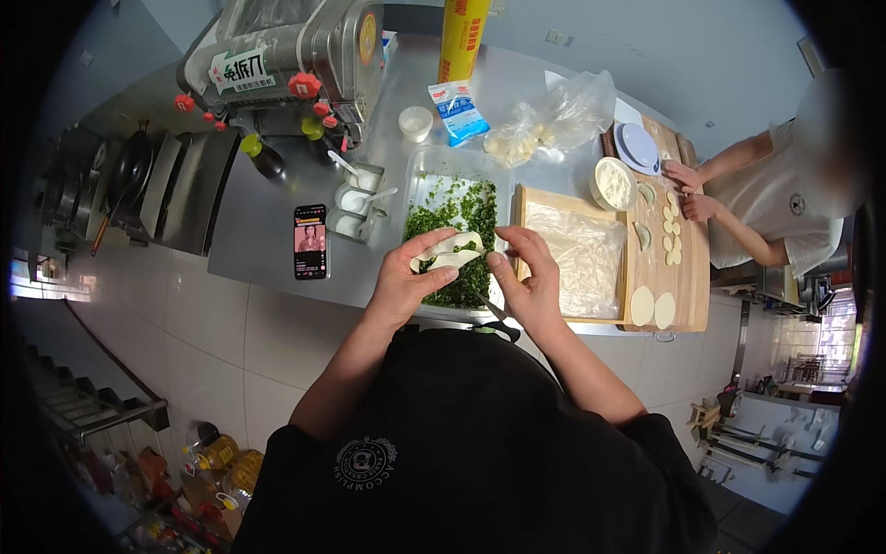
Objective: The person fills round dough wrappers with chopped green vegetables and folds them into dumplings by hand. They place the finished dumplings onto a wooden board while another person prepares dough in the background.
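My left hand (408, 277) cups a round dough wrapper (453, 257), folded partway, with chopped green filling showing in its opening. Just right of the wrapper is my right hand (529, 277), its thumb and fingers apart and nothing between them. Both hands are over a clear plastic tub (407, 187) of chopped greens (443, 215). A metal utensil (493, 305) leans at the tub's near right corner, its full shape partly hidden. Right of the tub lies a wooden tray (520, 208) lined with plastic film (578, 256).
A wooden board (689, 291) holds dough pieces (670, 225), flat wrappers (642, 305) and filled dumplings (643, 236); a co-worker's hands (692, 190) work there. A flour bowl (613, 183) stands nearby. Left are a phone (310, 242), seasoning containers (354, 201), bottles (263, 158) and a dough-pressing machine (291, 62).
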A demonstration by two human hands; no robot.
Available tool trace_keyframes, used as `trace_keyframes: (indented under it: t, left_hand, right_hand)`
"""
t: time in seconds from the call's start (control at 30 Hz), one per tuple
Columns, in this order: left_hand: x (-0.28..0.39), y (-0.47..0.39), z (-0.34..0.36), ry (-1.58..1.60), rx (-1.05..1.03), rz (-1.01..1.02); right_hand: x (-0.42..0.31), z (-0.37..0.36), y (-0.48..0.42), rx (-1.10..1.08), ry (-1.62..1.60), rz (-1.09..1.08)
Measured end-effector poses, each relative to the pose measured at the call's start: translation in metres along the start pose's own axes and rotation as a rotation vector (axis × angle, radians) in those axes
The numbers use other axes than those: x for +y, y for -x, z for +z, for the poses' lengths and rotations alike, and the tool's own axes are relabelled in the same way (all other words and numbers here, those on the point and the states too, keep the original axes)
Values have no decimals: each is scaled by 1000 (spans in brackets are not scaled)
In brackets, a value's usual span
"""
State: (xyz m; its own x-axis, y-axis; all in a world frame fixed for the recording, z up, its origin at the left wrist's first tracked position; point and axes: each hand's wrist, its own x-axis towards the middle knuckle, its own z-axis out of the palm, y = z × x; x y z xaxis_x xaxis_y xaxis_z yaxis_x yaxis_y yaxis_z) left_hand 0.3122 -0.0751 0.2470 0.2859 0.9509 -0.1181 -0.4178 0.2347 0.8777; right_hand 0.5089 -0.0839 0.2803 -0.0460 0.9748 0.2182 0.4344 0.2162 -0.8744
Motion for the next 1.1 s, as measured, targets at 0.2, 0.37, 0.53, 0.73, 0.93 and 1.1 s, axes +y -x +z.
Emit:
trace_keyframes:
  t: [0.2,0.37,0.53,0.73,0.93,1.1]
  left_hand:
    - [-6,1,-2,-74,-19,26]
    - [-5,2,0,-120,-22,26]
    - [-4,3,2,-135,-18,31]
    - [-6,4,2,-166,-22,52]
    - [-6,6,6,-228,-34,76]
    - [-8,5,6,-213,-23,64]
  right_hand:
    - [15,10,8,-175,-357,301]
    - [0,9,5,-97,-158,90]
    - [-8,9,5,-38,2,-18]
    - [-6,12,5,42,86,-121]
    - [-11,11,5,62,182,-182]
    - [-9,8,6,14,243,-172]
